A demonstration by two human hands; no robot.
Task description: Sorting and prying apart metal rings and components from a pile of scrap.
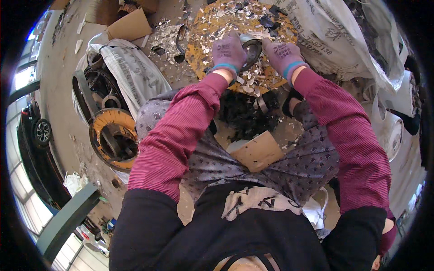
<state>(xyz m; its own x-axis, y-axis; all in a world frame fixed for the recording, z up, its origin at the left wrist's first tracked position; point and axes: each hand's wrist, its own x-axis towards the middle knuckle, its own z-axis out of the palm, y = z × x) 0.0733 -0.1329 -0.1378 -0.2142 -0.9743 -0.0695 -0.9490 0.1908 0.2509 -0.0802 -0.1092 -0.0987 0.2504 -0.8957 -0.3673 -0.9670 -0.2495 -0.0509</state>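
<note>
Both my hands wear purple gloves with blue-green cuffs and reach over a round orange-yellow work surface (199,47) strewn with pale chips and dark scraps. My left hand (229,53) is closed against the left edge of a black ring-shaped part (254,55), its fingers curled over the far side. On the right, my right hand (282,53) is closed in a pinch at the end of a pale strip (257,35) along the ring's far edge. The fingertips of both hands are partly hidden.
At left, a white woven sack (129,63) holds black rings, beside an orange-and-black ring (118,113). Dark shreds (246,117) lie below the work surface, near a cardboard piece (258,151) between my legs. A large white sack (332,38) stands at right.
</note>
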